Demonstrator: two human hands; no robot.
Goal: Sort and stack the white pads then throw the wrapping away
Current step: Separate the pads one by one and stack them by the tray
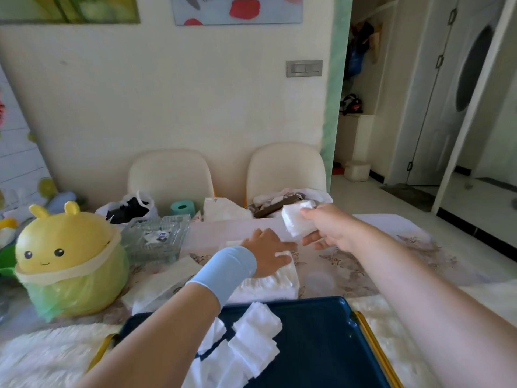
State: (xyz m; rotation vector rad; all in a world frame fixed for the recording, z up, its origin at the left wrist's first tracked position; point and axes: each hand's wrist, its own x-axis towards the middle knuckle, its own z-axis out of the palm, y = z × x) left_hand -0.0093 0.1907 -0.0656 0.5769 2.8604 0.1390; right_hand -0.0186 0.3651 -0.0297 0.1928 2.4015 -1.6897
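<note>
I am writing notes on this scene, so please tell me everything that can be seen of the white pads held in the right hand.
The small stack of white pads looks soft and fibrous, like cotton. Its layers are roughly square with slightly uneven edges. The right hand pinches it between thumb and fingers and holds it tilted in the air above the table, apart from the packet under the left hand. Nothing else touches it. The pads cannot be counted.

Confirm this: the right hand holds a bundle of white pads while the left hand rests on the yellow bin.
Wrong on the left hand: the head view shows it resting on the pack of white pads, not the yellow bin. The right hand does hold a bundle of pads.
</note>
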